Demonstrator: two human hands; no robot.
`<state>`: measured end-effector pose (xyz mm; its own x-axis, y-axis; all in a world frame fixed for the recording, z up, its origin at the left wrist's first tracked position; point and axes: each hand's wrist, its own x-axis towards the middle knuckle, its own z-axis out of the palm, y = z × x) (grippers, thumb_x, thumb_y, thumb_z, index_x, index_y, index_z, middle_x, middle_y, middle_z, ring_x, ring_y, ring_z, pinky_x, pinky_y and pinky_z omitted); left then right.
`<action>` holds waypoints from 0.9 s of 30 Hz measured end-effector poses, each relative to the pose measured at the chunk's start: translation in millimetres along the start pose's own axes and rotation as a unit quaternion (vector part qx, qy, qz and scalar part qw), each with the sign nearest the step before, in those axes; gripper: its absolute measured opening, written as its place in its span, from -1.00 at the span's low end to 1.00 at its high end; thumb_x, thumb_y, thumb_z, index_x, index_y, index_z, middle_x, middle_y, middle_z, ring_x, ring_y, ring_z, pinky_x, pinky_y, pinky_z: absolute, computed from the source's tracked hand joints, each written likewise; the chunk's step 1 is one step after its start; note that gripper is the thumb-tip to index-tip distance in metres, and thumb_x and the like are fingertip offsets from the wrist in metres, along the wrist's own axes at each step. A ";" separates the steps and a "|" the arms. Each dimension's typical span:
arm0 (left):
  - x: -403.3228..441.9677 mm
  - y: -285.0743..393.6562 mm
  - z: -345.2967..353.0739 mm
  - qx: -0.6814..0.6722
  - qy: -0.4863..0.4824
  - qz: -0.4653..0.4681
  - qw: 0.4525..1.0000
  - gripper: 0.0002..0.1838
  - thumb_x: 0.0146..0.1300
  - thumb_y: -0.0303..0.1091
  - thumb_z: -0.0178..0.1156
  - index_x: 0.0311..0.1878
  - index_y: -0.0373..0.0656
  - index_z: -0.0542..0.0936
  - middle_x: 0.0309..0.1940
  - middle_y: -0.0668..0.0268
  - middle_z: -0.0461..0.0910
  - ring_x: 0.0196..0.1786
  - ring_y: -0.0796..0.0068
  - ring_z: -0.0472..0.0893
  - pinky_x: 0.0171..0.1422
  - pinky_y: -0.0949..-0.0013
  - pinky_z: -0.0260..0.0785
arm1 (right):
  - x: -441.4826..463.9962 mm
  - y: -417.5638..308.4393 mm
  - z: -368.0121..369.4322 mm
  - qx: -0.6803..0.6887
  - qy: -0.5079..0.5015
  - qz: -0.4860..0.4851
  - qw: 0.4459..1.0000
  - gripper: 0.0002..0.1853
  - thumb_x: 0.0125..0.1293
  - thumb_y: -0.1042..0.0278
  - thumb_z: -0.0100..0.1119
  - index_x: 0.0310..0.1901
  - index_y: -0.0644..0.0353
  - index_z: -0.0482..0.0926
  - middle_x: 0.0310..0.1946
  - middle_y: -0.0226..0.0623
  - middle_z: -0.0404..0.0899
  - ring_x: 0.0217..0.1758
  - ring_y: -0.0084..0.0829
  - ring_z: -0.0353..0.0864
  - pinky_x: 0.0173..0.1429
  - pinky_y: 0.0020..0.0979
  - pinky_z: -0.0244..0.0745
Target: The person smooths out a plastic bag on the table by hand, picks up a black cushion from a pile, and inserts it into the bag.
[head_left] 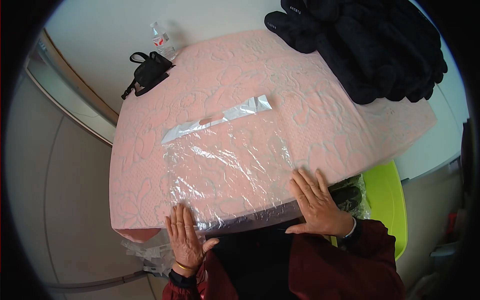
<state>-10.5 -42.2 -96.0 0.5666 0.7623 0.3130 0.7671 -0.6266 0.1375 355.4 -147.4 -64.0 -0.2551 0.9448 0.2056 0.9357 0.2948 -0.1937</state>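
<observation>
A clear plastic bag [227,167] lies flat on the pink patterned cloth, slightly creased and shiny. Its white header strip [216,120], with an oval hang hole, points away from me. At the bag's near left corner, my left hand [185,242] rests with fingers stretched out and holds nothing. My right hand [318,207] lies flat by the near right side of the bag, fingers spread, also with nothing in it. The bag's lower edge reaches the table's front edge, between my hands.
Black plush items [375,50] with small pale lettering are piled at the back right of the pink-covered table [145,165]. A black strapped pouch [150,72] and plastic bottle [162,40] stand back left. A green bin [390,200] sits below right; clear packaging [150,255] lies below left.
</observation>
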 end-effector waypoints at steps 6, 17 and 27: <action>-1.1 11.7 -18.7 0.013 -0.035 0.019 0.999 0.14 0.26 0.54 -0.01 0.52 -0.39 0.24 0.53 -0.15 0.21 0.60 -0.15 0.18 0.63 -0.29 -0.20 | 13.2 -0.8 -3.9 0.042 0.030 -0.003 0.999 0.06 0.28 -0.39 0.19 0.44 0.53 0.22 0.54 0.21 0.11 0.66 0.12 0.00 0.63 0.22 -0.10; 80.8 90.0 16.4 -0.066 -0.054 0.142 0.986 0.19 0.25 0.54 -0.03 0.53 -0.48 0.17 0.54 -0.23 0.14 0.60 -0.23 0.15 0.63 -0.19 -0.08 | 68.2 -13.1 23.7 0.038 0.035 -0.059 0.997 0.02 0.35 -0.33 0.15 0.47 0.53 0.18 0.55 0.18 0.09 0.68 0.08 -0.02 0.67 0.07 -0.11; 69.6 -10.0 -15.9 0.000 -0.069 0.034 0.997 0.22 0.24 0.59 -0.09 0.51 -0.50 0.19 0.54 -0.21 0.17 0.61 -0.16 0.15 0.66 -0.14 -0.13 | 59.1 35.8 1.1 -0.003 -0.028 -0.024 0.999 0.13 0.37 -0.52 -0.11 0.51 0.54 0.08 0.58 0.20 0.01 0.69 0.07 -0.10 0.70 0.06 -0.27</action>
<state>16.4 14.5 -60.6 0.6533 0.7332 0.1887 0.7257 -0.6775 0.1197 373.5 -80.9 -59.9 -0.3123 0.9365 0.1595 0.9237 0.3386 -0.1794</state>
